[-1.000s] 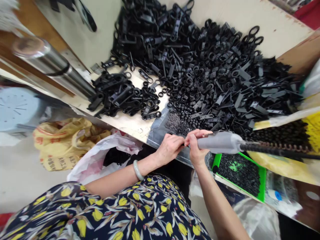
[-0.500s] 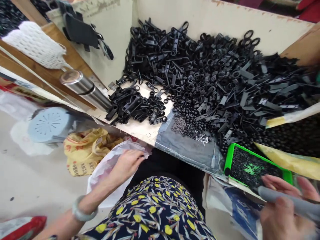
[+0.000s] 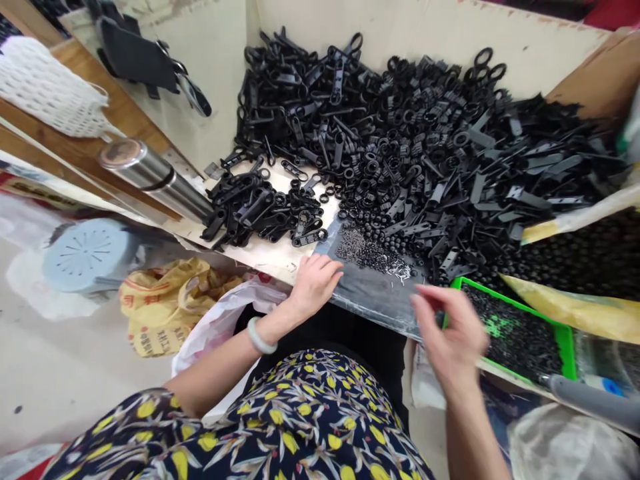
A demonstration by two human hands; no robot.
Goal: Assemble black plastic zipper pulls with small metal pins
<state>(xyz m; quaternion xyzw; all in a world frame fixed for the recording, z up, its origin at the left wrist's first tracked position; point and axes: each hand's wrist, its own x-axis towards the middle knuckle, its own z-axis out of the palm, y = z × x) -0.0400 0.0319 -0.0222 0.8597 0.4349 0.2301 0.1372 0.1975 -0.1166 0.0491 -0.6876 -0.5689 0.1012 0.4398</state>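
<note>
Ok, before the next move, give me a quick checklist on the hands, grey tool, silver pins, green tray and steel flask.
1. Right hand apart from the grey tool: ok, the tool is off to the right.
2. Right hand's fingertips holding nothing: cannot tell, they are blurred.
3. Left hand holding nothing: cannot tell, its curled fingers hide the palm.
4. Silver pins gathered tightly: not ok, they lie loosely scattered on the grey mat.
5. Green tray keeping its small black parts inside: ok, as far as visible.
6. Steel flask apart from both hands: ok.
</note>
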